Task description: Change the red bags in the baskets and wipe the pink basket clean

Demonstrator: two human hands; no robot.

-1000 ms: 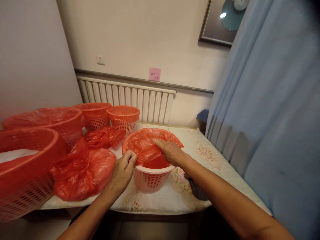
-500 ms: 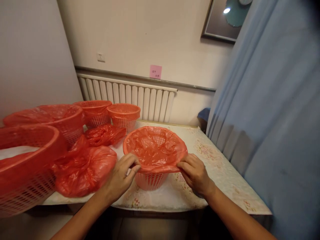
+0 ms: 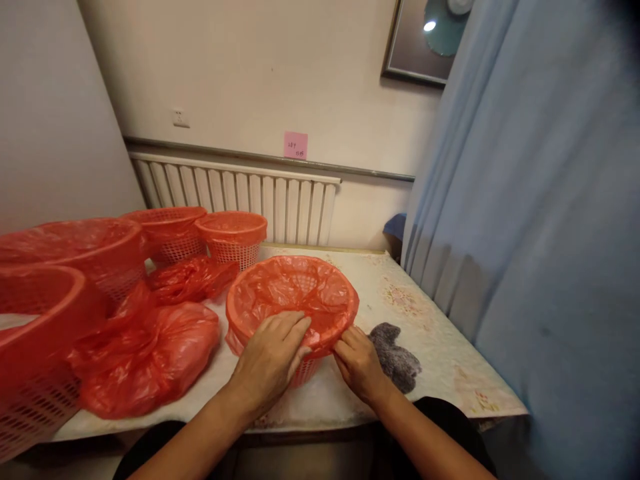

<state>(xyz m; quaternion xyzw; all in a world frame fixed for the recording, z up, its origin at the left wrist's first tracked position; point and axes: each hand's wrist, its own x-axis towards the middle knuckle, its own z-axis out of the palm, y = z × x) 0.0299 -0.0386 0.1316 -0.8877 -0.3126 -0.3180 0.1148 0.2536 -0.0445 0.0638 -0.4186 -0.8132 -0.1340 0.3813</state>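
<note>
The left hand (image 3: 273, 357) is lying flat on the near rim of a small basket (image 3: 300, 375), its fingers stretched out and held close together, pressing the red plastic liner (image 3: 293, 297) down over the edge rather than gripping it. The right hand (image 3: 359, 363) is working just beside it at the basket's near right side, fingers curled and pinching the liner's hem under the rim — how tightly they are closing cannot be told, since the fingertips are tucked beneath the plastic. The basket is sitting near the front edge of the table (image 3: 425, 347), roughly in the middle of the view, and its white lattice wall is showing only below the hands, because the liner is covering the whole mouth and folding down outside. A dark grey fuzzy patch (image 3: 395, 350) is lying on the tablecloth just right of the right hand. To the left, 2 loose bundles of red bags (image 3: 150, 353) are resting on the table, 1 large and near, 1 smaller and behind it. Further left and back, 4 other lined baskets (image 3: 233, 233) are standing in a curve (the nearest cropped by the frame edge). A white radiator (image 3: 240, 200) is running along the wall behind, a pink note (image 3: 295, 145) is sticking above it, and a blue curtain (image 3: 540, 200) is hanging on the right.
</note>
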